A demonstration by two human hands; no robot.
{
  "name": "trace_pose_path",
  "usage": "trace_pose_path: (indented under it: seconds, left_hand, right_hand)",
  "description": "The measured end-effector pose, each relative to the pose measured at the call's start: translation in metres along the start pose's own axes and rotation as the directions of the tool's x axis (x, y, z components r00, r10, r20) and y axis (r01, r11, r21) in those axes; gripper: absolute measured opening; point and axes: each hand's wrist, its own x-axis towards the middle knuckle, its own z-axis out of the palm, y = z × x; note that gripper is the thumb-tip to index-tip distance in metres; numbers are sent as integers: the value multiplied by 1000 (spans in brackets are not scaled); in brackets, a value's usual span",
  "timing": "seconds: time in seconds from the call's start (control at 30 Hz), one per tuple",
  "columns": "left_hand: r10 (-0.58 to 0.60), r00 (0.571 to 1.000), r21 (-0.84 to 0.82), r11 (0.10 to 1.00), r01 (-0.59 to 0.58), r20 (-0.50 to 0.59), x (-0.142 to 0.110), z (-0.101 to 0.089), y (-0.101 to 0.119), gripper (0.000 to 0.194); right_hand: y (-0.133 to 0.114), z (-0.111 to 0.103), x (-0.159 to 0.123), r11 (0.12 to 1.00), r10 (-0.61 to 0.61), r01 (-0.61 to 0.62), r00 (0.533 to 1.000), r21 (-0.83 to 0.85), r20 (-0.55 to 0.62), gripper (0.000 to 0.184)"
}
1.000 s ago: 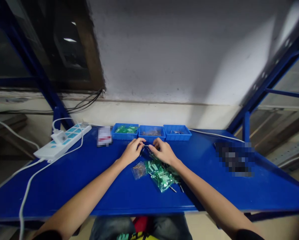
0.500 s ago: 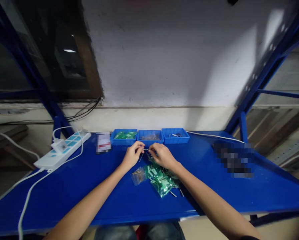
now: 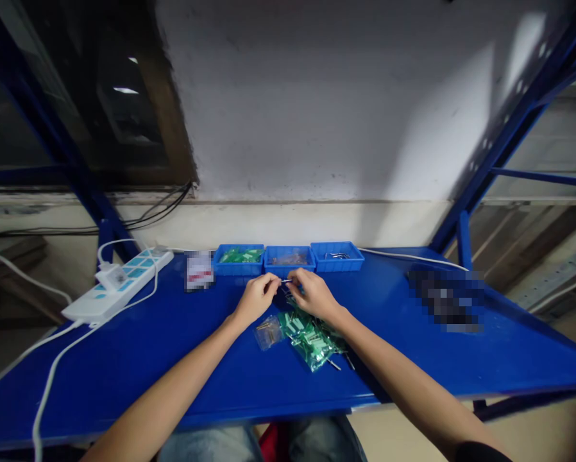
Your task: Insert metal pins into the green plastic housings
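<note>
Between the fingertips of both hands is a thin metal rod (image 3: 286, 280), too small for me to make out its exact kind. My left hand (image 3: 259, 295) is closed in a pinch at its left end. Pinched at the other end is my right hand (image 3: 312, 293), its fingers curled. Just below the hands lie green-and-clear plastic packets (image 3: 312, 343) with pale strips in them, partly under my right wrist. A small clear bag (image 3: 269, 332) with brass-coloured pieces lies left of them. Loose metal rods (image 3: 333, 364) stick out near the packets' lower right.
Three blue bins stand along the back: a left bin (image 3: 240, 271) with green packets, a middle bin (image 3: 290, 269) with clear bags, a right bin (image 3: 338, 265) with metal pieces. A white power strip (image 3: 119, 289) and cables lie left. A blurred dark object (image 3: 444, 301) lies right.
My hands have come closer together, and less of the rod shows between them. A thin dark piece that hung below my left fingers no longer shows there. The view has shifted slightly.
</note>
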Motion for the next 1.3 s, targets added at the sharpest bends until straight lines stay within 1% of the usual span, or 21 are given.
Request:
trace_pose_path:
  seconds: [0.07,0.13,0.27,0.33,0.47,0.6,0.73,0.8,0.87,0.97,1.07,1.23,1.3]
  left_hand:
    - [-3,1000,-3,1000,3,9,0,0,1,26]
    - [-11,1000,-13,1000,11,8,0,0,1,24]
    - [-8,1000,-39,999,7,-10,0,0,-1,17]
    - [9,1000,-12,1000,-9,7,-1,0,-3,16]
    - [20,999,61,998,-23,37,-2,0,-4,20]
    - [17,999,74,997,-20,42,-4,0,-4,22]
    - [-5,1000,99,995,5,-6,-4,1,-3,25]
    - [-16,999,95,995,19,-29,-3,1,-2,24]
    - [-25,999,43,999,27,-42,-4,2,0,19]
    - [-7,999,-32,999,6,-33,-5,2,2,19]
    - [12,1000,-3,1000,-12,-13,-6,2,4,16]
    - [-9,999,36,999,11,-51,-4,-1,4,21]
    - [-13,999,39,999,15,-40,-3,-2,5,24]
  right_hand:
    - [0,0,0,1000,-15,15,1000,-19,1,14]
    - [1,1,1,999,-12,12,1000,-30,-6,17]
    - [2,3,0,999,33,-32,999,6,-29,22]
    - [2,4,-1,998,53,-53,998,32,-19,24]
    - [1,4,-2,997,58,-58,998,54,-5,19]
    - [0,3,-2,998,19,-20,1000,52,17,17]
    - [0,2,-2,997,-61,58,997,48,51,17]
    - [0,1,-2,998,-57,56,998,23,38,20]
    - [0,1,-1,1000,-30,30,999,-8,16,24]
    - [0,1,-1,1000,-8,7,1000,-26,-6,27]
    - [1,1,-1,1000,-28,29,999,6,-22,25]
    - [-3,1,-2,998,-41,44,997,37,-69,16]
    - [-5,0,-2,997,-69,72,994,26,-83,14]
